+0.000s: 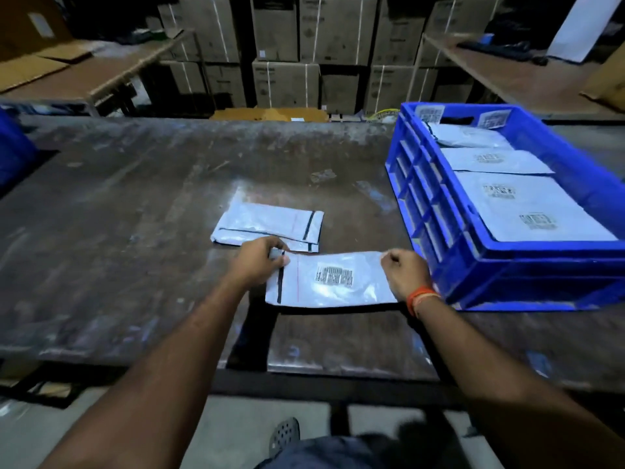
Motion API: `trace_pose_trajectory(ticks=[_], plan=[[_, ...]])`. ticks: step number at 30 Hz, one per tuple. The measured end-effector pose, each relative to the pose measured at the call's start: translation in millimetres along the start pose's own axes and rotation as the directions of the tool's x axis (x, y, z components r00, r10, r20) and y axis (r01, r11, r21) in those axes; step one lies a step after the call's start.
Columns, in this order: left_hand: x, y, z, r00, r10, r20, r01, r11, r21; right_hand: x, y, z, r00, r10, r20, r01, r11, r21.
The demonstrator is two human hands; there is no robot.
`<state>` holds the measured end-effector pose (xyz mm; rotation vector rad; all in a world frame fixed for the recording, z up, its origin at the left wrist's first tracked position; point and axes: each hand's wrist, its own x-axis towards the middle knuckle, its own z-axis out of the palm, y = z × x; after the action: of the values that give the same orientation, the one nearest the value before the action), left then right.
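A grey plastic mailer bag point(333, 280) with a barcode label and a black strip at its left end lies flat near the front of a worn dark table point(135, 204). My left hand point(258, 262) pinches its top left corner by the black strip. At the bag's top right corner my right hand point(407, 274) grips the edge with curled fingers. A small stack of similar grey mailers point(270, 225) lies just behind the held bag.
A blue plastic crate point(436, 211) stands on the table at the right, holding several grey labelled mailers point(527, 208). Stacked cardboard boxes point(287, 52) fill the back. Side tables run along the left point(84, 72) and right point(514, 76). A blue object point(13, 147) sits at the far left edge.
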<state>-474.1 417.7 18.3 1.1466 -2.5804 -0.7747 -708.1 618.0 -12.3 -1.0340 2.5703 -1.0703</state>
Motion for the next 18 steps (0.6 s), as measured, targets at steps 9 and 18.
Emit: trace_pose_trajectory(ticks=[9,18], plan=[[-74,39,78,0.968,0.202,-0.150,-0.158,0.953,0.260,-58,1,0,0.967,-0.244,0.068,0.253,0.902,-0.351],[-91,37,110,0.980,0.135,0.146,-0.182,0.908,0.377,-84,12,18,0.882,-0.201,0.426,0.421,0.743,-0.520]])
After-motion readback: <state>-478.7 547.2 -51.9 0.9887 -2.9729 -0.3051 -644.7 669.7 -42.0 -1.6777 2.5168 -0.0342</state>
